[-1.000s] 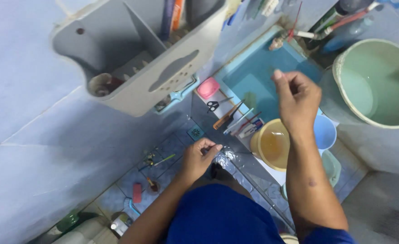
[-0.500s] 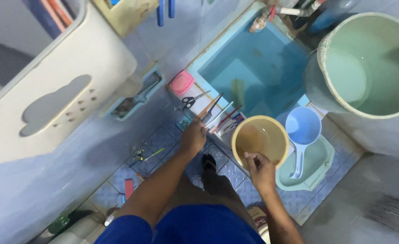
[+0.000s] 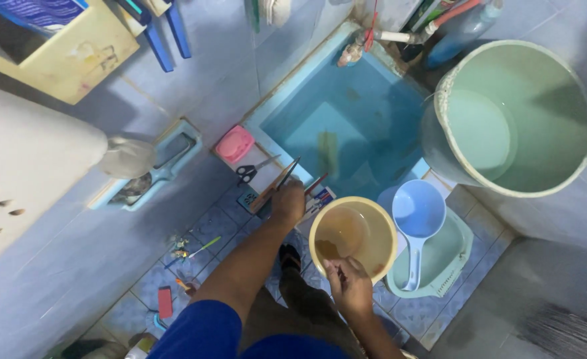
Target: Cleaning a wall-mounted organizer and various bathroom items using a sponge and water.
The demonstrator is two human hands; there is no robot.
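The fingers of the left hand (image 3: 289, 201) are curled down over a cluster of thin tools lying on the pale tiled ledge (image 3: 265, 157) of the water tank, apparently closing on a dark slim comb-like stick (image 3: 287, 174); whether they grip it fully cannot be told. The fingers of the right hand (image 3: 351, 287) pinch the near rim of the round yellow plastic basin (image 3: 352, 238), which stands on the ledge corner. To do this well, the basin should be steadied level by its rim so the liquid does not slop, and the one tool should be lifted clear without dragging its neighbours into the tank. Just beside the left hand lie black-handled scissors (image 3: 247, 171), a long orange-brown stick (image 3: 269, 188) and a pink plastic soap box (image 3: 234, 143). The yellow basin holds a shallow pool of brownish, cloudy water. Touching it on the right, a light blue plastic dipper (image 3: 418, 214) looks empty and rests over a pale green shallow basin (image 3: 440, 260). The blue-tiled tank (image 3: 347, 126) is filled with clear water, and the large pale green bucket (image 3: 516, 119) holds water to part of its depth
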